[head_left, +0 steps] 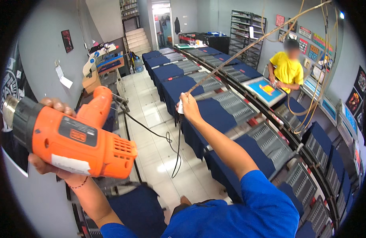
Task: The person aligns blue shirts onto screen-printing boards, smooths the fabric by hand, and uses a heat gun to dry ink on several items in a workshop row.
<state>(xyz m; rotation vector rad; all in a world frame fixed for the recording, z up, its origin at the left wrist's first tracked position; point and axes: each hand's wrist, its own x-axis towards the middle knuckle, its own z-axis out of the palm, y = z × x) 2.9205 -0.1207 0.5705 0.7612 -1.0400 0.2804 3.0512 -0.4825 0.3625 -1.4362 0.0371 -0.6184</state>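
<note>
My left hand (56, 105) is wrapped round the body of an orange heat gun (64, 137), raised at the left. The gun's metal nozzle points left, and its handle sticks up toward the far side. Out at the middle, my right hand (189, 107) closes on a white cord connector (180, 108). A long tan cord (234, 58) runs down to that hand from the upper right. Below the connector hangs a black cord (178, 156), which loops above the tiled floor and runs back toward the heat gun's handle.
Long rows of dark blue shirts (214, 115) on printing boards stretch along the right and centre. A co-worker in a yellow shirt (288, 67) handles a printing screen (264, 88) there. A press (97, 59) stands at the left wall; more cords (314, 99) hang at the right.
</note>
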